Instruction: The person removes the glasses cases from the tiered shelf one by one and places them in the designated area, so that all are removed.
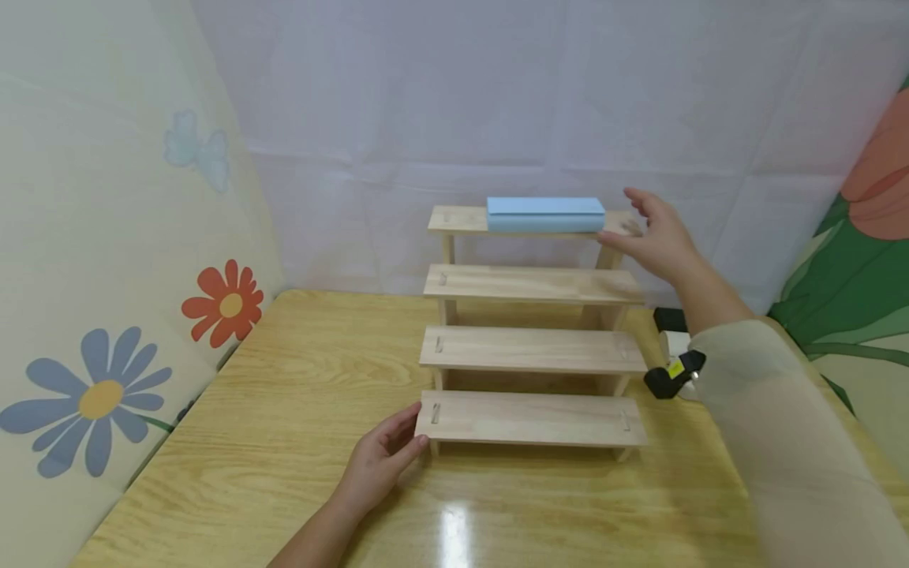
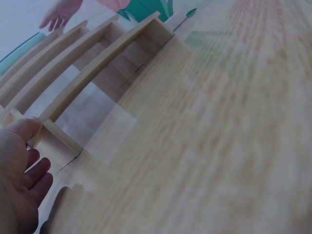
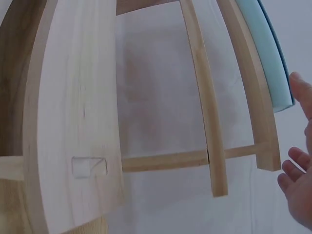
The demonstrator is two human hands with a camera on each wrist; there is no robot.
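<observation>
A four-tier wooden step rack stands on the table. My left hand grips the left end of its lowest step, thumb at the front corner and index finger toward the back edge. In the left wrist view, the other fingers hang loosely curled beside the rack's side. On the top step lies a long light-blue box, flat and lengthwise. At that step's right end is my right hand, its thumb and fingers spread apart. The right wrist view shows a fingertip of the right hand right at the box's end.
Beside the rack on the right, a black and white object with a yellow label sits partly behind the right sleeve. A pale cloth hangs behind the wood-grain table. Flower-printed panels flank both sides.
</observation>
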